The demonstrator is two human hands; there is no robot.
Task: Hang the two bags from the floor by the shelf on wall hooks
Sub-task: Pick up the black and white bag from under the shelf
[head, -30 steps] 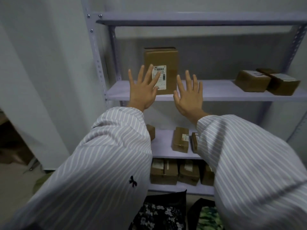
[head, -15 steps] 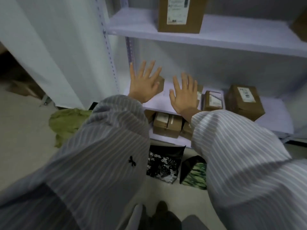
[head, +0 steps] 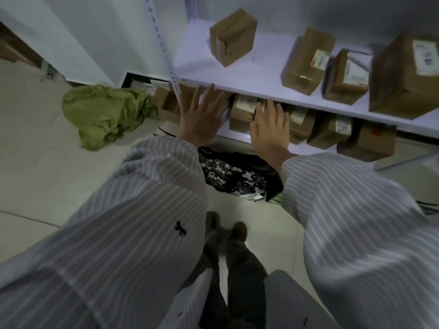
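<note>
Since both hands, left hand [head: 202,115] & right hand [head: 269,129], are spread flat & empty, the black patterned bag [head: 234,173] lies just below/nearer on floor, long axis left-right, btwn them; 2nd bag mostly hidden under right sleeve.

Dim, motion-blurred, wide-angle edge distortion.

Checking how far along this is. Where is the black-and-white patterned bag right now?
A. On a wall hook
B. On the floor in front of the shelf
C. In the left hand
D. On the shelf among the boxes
B: the black-and-white patterned bag lies on the floor below the shelf, and both the left hand and right hand are open and empty.
</note>
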